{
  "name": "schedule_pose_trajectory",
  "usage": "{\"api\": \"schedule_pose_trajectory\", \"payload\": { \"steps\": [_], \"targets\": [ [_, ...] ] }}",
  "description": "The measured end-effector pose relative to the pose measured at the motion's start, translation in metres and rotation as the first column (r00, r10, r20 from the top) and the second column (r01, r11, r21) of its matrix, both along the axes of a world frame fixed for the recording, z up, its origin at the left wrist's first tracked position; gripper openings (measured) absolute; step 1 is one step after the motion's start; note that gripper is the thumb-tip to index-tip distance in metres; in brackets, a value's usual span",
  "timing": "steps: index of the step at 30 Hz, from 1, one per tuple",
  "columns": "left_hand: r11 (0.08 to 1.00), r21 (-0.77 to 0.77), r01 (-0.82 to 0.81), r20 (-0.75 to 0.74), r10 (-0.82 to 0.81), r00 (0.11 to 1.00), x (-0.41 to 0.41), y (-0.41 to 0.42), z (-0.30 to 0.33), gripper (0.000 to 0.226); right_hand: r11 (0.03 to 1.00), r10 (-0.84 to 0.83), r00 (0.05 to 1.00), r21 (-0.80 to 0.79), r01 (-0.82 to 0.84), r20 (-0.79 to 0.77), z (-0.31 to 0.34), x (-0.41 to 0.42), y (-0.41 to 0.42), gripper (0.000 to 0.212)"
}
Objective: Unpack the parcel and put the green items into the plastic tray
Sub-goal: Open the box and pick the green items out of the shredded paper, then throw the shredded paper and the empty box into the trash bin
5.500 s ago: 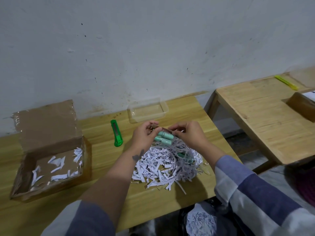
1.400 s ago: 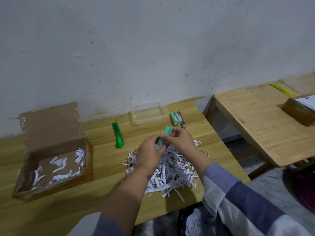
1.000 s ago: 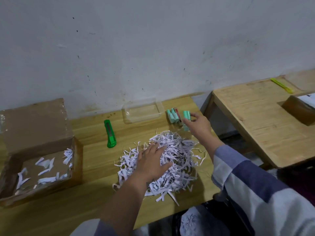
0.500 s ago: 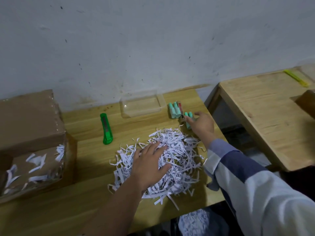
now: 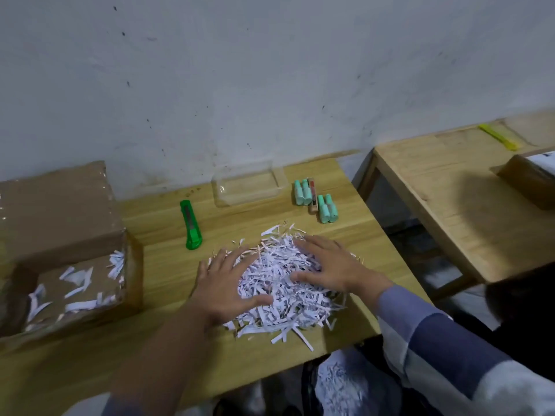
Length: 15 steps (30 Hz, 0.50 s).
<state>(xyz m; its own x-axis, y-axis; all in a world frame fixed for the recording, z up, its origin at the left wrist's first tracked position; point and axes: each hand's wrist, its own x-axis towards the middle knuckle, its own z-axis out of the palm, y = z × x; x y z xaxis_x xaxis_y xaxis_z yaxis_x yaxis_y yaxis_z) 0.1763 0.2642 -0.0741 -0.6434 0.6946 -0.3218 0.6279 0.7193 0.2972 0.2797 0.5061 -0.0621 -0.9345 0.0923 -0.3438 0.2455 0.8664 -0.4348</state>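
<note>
Both of your hands lie flat on the heap of shredded paper (image 5: 282, 280) in the middle of the wooden table (image 5: 156, 349), and that heap serves as the landmark for everything else. Your left hand (image 5: 223, 285) rests on the heap's left flank with fingers spread and straight, thumb reaching across the strips, holding nothing. Your right hand (image 5: 332, 268) presses on the heap's right side, fingers likewise extended and relaxed, gripping nothing. Beyond the heap, toward the wall, the clear plastic tray (image 5: 220, 195) sits with nothing visible inside it. Just right of the tray, and beyond the heap's right edge, four pale green tubes lie on the table in two pairs: the far pair (image 5: 301, 192) and the near pair (image 5: 327, 208), with a thin brown stick (image 5: 313, 196) lying between them, touching or nearly touching both pairs. Beyond the heap's left edge a bright green box cutter (image 5: 190, 225) lies on the wood, well apart from the tubes. Far to the heap's left stands the opened cardboard box (image 5: 60, 217), its flap raised, with loose white strips scattered on its floor. To the heap's right, across a gap, a second wooden table (image 5: 450, 199) carries a yellow stick (image 5: 498, 137) and a brown parcel (image 5: 528, 181).
</note>
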Motion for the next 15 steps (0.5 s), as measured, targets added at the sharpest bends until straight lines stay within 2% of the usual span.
{"api": "schedule_pose_trajectory", "payload": {
  "steps": [4, 8, 12, 15],
  "targets": [
    [0.993, -0.064, 0.097, 0.002, -0.097, 0.995, 0.008, -0.017, -0.009, 0.131, 0.998, 0.064, 0.994, 0.024, -0.066, 0.090, -0.008, 0.018, -0.012, 0.114],
    [0.991, -0.028, 0.132, -0.036, -0.133, 0.990, 0.007, -0.001, -0.018, 0.143, 0.991, 0.085, 0.996, 0.107, -0.085, 0.007, -0.027, 0.017, -0.023, 0.125],
    [0.978, 0.041, 0.202, -0.071, -0.199, 0.977, -0.015, 0.028, -0.023, 0.141, 0.980, 0.077, 0.996, 0.186, -0.068, -0.040, -0.041, 0.008, -0.021, 0.121],
    [0.959, 0.097, 0.266, -0.091, -0.257, 0.962, -0.027, 0.049, -0.029, 0.124, 0.989, 0.033, 0.981, 0.148, -0.004, -0.193, -0.044, 0.004, -0.016, 0.090]
  ]
}}
